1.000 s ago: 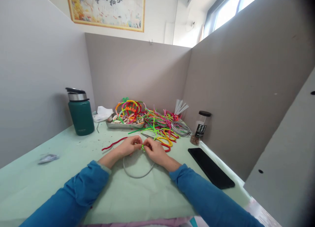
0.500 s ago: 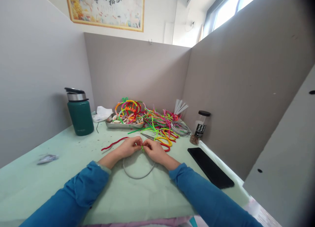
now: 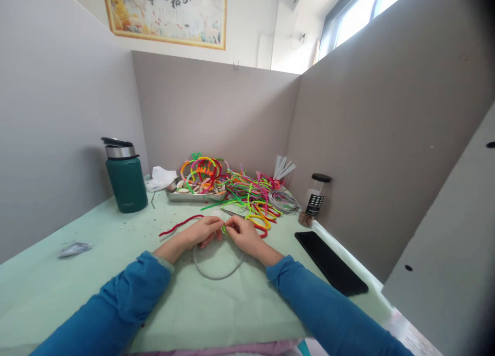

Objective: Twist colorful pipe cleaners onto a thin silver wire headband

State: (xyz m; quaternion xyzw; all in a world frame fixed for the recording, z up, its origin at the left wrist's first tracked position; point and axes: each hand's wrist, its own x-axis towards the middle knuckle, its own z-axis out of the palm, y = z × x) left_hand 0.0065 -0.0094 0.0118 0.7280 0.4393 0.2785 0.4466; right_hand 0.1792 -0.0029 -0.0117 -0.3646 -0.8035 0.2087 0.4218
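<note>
My left hand (image 3: pixel 204 231) and my right hand (image 3: pixel 243 234) meet over the middle of the table, fingertips almost touching. Between them a small bit of bright green pipe cleaner (image 3: pixel 224 230) shows, pinched by both hands at the top of a grey wire hoop (image 3: pixel 218 278). The hoop's lower curve hangs towards me; its upper part is hidden by my fingers. A red pipe cleaner (image 3: pixel 176 227) lies just beyond my left hand. Scissors (image 3: pixel 261 223) with yellow and red handles rest beyond my right hand, their blades pointing left.
At the back stands a metal tray (image 3: pixel 193 197) with wood slices and pipe-cleaner hoops, beside a heap of coloured pipe cleaners (image 3: pixel 251 188) and coiled grey wire (image 3: pixel 285 202). A green bottle (image 3: pixel 127 183) stands left; a clear jar (image 3: pixel 312 204) and black phone-like slab (image 3: pixel 330 263) lie right.
My left hand has turned slightly, its fingers now reaching further over the green pipe cleaner, with lower fingers showing beneath. My right hand and the hoop have barely shifted.
</note>
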